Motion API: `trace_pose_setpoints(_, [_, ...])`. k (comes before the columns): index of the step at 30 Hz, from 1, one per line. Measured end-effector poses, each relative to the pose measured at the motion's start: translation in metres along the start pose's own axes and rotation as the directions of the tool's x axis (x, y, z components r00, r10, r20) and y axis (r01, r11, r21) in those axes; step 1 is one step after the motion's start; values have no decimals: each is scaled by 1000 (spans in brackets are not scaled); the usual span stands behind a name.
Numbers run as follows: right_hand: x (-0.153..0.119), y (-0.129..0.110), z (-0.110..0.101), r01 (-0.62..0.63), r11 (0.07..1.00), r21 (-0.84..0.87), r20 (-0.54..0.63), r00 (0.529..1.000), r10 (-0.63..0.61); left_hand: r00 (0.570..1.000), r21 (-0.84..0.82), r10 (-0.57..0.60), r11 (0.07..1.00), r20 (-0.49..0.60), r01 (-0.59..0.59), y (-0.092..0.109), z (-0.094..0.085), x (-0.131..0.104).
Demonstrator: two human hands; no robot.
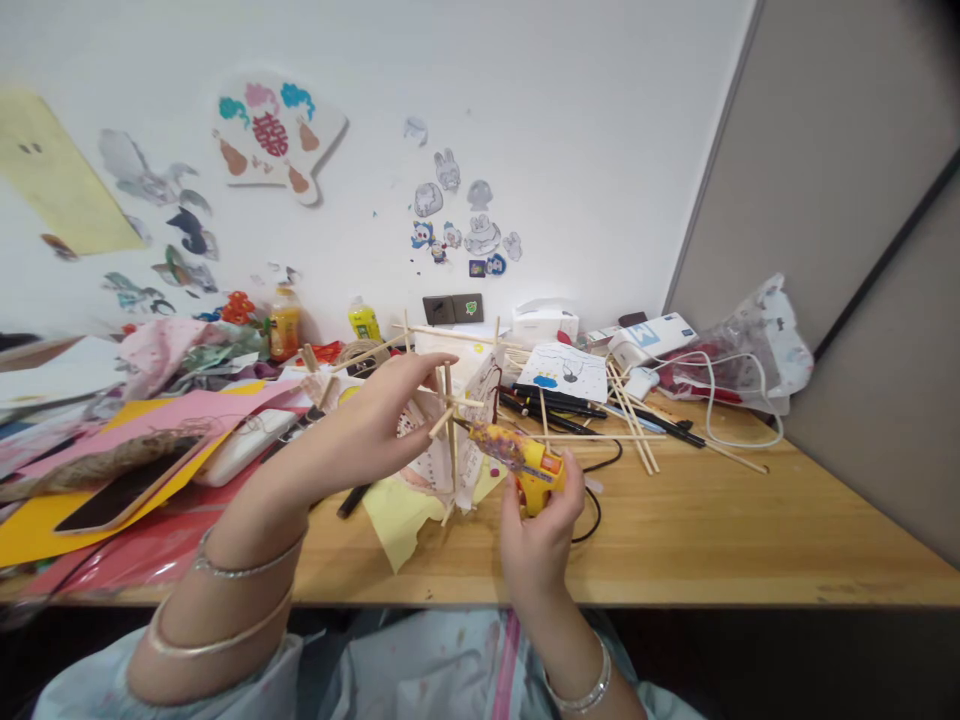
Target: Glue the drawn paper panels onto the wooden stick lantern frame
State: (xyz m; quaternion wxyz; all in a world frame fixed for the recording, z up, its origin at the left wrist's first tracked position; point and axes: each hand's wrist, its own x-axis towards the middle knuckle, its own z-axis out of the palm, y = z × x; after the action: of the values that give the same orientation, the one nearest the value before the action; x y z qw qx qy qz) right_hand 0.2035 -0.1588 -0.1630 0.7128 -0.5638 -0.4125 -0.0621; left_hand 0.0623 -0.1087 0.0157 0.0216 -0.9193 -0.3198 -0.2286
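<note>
Yellow glue gun (517, 450), head view: my right hand (544, 545) has its grip wrapped round the handle, nozzle (462, 424) close by a stick joint on the frame (452, 462). Can't tell if it touches. Frame stands mid-bench (720, 520), partly over yellow paper (396, 520). Left hand (364, 425) is at its top; fingertips partly hidden, can't tell if that grip pinches a stick. For a good bond I'd steady the frame, put a small bead right where sticks cross, hold till set. Keep left fingers off hot glue, black cord (598, 515) clear.
</note>
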Motion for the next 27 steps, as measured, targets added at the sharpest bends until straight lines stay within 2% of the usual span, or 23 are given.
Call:
trace_pose_setpoints(6, [-2, 1, -2, -17, 999, 27, 13, 1000, 17, 999, -111, -24, 993, 43, 29, -1, -11, -5])
trace_pose_setpoints(13, [-4, 1, -5, 2, 1000, 9, 13, 1000, -3, 993, -173, -106, 978, 50, 113, 5, -12, -3])
trace_pose_setpoints(20, [-6, 4, -6, 16, 999, -40, 12, 1000, -15, 991, -177, -118, 976, 59, 127, 5, -11, -2])
trace_pose_setpoints(27, [-7, 6, -6, 98, 991, -90, -31, 994, -101, 988, -180, -133, 973, 80, 146, 7, -11, -3])
